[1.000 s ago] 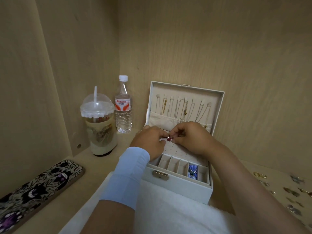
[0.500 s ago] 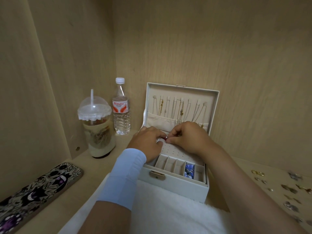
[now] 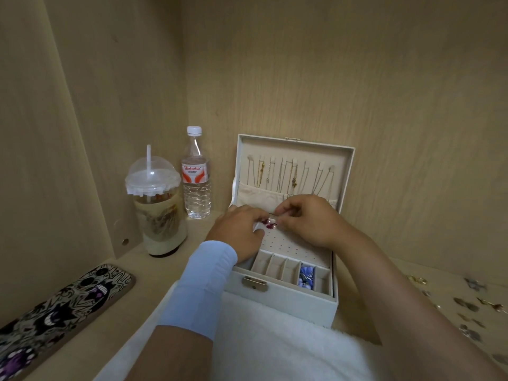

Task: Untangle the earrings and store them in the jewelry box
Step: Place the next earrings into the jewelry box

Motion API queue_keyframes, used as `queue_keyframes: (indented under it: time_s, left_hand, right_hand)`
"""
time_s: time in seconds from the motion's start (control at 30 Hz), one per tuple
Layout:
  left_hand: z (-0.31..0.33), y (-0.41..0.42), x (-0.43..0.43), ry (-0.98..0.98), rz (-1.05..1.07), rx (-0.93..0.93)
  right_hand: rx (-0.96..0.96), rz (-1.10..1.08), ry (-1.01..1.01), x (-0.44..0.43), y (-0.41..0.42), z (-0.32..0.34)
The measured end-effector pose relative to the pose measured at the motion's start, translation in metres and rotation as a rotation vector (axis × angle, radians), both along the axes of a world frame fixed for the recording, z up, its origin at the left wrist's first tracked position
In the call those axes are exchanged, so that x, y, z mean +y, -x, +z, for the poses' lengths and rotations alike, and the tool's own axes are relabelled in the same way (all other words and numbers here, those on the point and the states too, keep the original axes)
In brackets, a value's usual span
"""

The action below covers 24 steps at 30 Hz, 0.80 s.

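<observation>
From the head camera, both hands meet over the back of the open jewelry box (image 3: 288, 305). The left hand (image 3: 239, 232) and the right hand (image 3: 308, 221) have their fingers curled in, and between their tips they pinch a small red and pink cluster, the earrings (image 3: 269, 223). Whether this is one piece or two caught together is too small to tell. The cluster is held just above the dotted panel (image 3: 291, 244) inside the box, probably so that a freed piece can go straight into a hole and a dropped one lands in the box, not on the shelf. The step in hand looks like teasing the pieces apart, with the storing not yet done.

In front of the panel runs a row of compartments (image 3: 277, 266); one holds something blue (image 3: 306, 274), the others look bare. Chains (image 3: 286, 174) hang inside the raised lid (image 3: 347, 171), just behind the knuckles, and a careless lift of the hands could catch them. A light blue sleeve (image 3: 204, 287) covers the left wrist.

The box stands on a white towel (image 3: 275, 347). To the left are a lidded cup (image 3: 156, 207) with a straw, a water bottle (image 3: 195, 177) and a patterned case (image 3: 63, 306), all well apart from the work. More loose jewelry (image 3: 467, 306) lies scattered on the shelf to the right.
</observation>
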<state>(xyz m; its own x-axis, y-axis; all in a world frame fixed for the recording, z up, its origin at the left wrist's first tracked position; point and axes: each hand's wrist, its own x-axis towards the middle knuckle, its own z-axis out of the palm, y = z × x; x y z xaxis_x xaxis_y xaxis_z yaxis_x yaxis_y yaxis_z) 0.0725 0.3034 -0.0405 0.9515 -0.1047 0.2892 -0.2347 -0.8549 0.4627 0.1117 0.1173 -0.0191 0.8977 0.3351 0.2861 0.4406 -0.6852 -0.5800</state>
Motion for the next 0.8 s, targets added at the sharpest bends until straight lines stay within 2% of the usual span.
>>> queue_keyframes:
  time_s: [0.17, 0.27, 0.37, 0.53, 0.7, 0.8]
  left_hand:
    - [0.018, 0.014, -0.013, 0.040, -0.006, -0.101]
    - [0.026, 0.030, -0.038, 0.099, -0.078, -0.156]
    - [0.027, 0.043, -0.077, 0.095, -0.185, -0.151]
    - [0.026, 0.042, -0.143, -0.119, -0.285, -0.025]
    - [0.018, 0.027, -0.187, -0.466, -0.210, 0.085]
    - [0.006, 0.012, -0.201, -0.559, -0.197, 0.092]
  right_hand:
    - [-0.041, -0.031, -0.007, -0.033, 0.019, 0.020]
    - [-0.036, -0.073, 0.016, -0.070, 0.038, 0.026]
    - [0.011, -0.153, 0.132, -0.111, 0.053, 0.020]
    - [0.089, -0.284, 0.416, -0.153, 0.064, -0.011]
    - [0.012, -0.332, 0.460, -0.159, 0.060, -0.031]
    - [0.027, -0.334, 0.479, -0.156, 0.057, -0.035]
